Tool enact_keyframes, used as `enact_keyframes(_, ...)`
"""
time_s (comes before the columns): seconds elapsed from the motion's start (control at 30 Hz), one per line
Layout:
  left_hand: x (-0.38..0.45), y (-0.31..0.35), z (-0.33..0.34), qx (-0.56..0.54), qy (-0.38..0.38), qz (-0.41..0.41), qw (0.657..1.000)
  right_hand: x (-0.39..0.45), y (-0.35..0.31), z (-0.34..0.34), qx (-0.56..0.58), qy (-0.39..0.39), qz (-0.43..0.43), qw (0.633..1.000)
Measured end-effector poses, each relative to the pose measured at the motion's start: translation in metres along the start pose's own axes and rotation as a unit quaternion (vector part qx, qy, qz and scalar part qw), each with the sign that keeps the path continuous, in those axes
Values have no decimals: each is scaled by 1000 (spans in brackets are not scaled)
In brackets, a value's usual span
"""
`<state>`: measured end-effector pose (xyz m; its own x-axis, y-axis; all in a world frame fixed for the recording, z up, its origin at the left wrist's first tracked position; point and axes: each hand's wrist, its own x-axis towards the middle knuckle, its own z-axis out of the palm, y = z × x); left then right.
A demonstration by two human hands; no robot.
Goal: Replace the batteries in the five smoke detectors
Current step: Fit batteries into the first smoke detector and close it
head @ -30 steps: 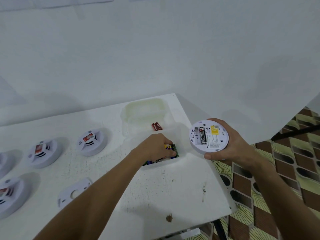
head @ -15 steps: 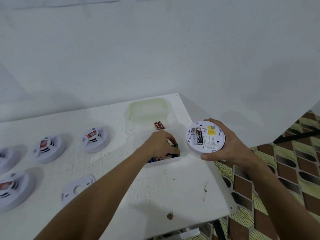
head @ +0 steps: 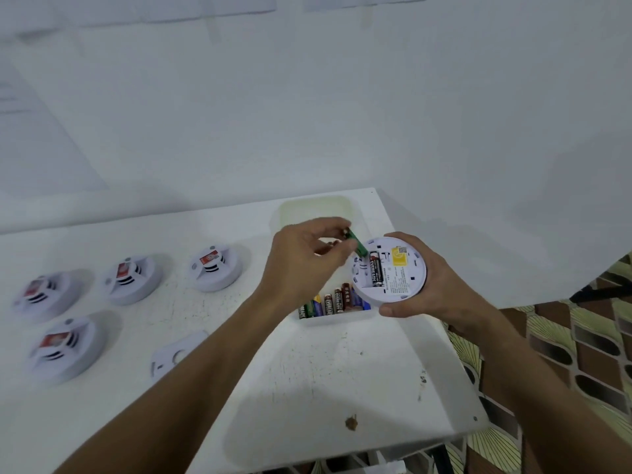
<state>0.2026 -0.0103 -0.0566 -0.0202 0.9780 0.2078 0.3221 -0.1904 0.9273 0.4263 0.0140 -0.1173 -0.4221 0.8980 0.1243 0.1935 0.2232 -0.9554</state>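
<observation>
My right hand [head: 431, 285] grips a round white smoke detector [head: 393, 273] back side up, above the table's right part. One black battery [head: 375, 270] sits in its open compartment. My left hand [head: 304, 261] pinches a green battery [head: 356, 243] and holds its lower end at the compartment's free slot. Below the hands a white tray [head: 337, 319] holds several mixed batteries [head: 333, 302]. Several other white smoke detectors [head: 215, 268] with red labels lie on the table's left part.
A white mounting plate [head: 174, 357] lies on the white table [head: 307, 388] under my left forearm. A pale empty container [head: 314, 208] stands at the back by the wall. The table's right edge drops to a patterned floor [head: 564, 336]. A brown spot [head: 351, 423] marks the front.
My left hand rose out of the battery tray with a green battery and moved right to the detector. My right hand brought the detector slightly closer; the tray's batteries are now uncovered.
</observation>
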Motion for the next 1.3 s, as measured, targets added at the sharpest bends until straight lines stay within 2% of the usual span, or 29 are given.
enact_keyframes(0.17, -22, -7, -17, 152, 13, 70, 986, 18, -11, 22, 11, -41, -18, 999)
enact_keyframes(0.27, -31, -17, -30, 241, 7, 145, 959, 29, -18, 36, 3, -60, -31, 998)
enact_keyframes(0.37, -39, -27, -46, 257, 12, 154, 954, 41, -24, 50, -1, -81, -38, 996)
enact_keyframes(0.53, -48, -31, -72, 171, -9, 82, 982, 55, -30, 76, -5, -106, -52, 993)
enact_keyframes(0.67, -56, -31, -89, 159, 30, -4, 987, 65, -37, 95, -8, -138, -58, 989)
enact_keyframes(0.8, -63, -32, -109, 108, -25, -129, 985, 70, -40, 113, 17, -166, -50, 985)
enact_keyframes(1.1, -86, -38, -137, -21, 27, -172, 984, 73, -48, 148, 22, -226, -62, 972)
enact_keyframes(1.3, -95, -47, -142, 19, 63, -198, 978, 73, -45, 162, 28, -247, -55, 967)
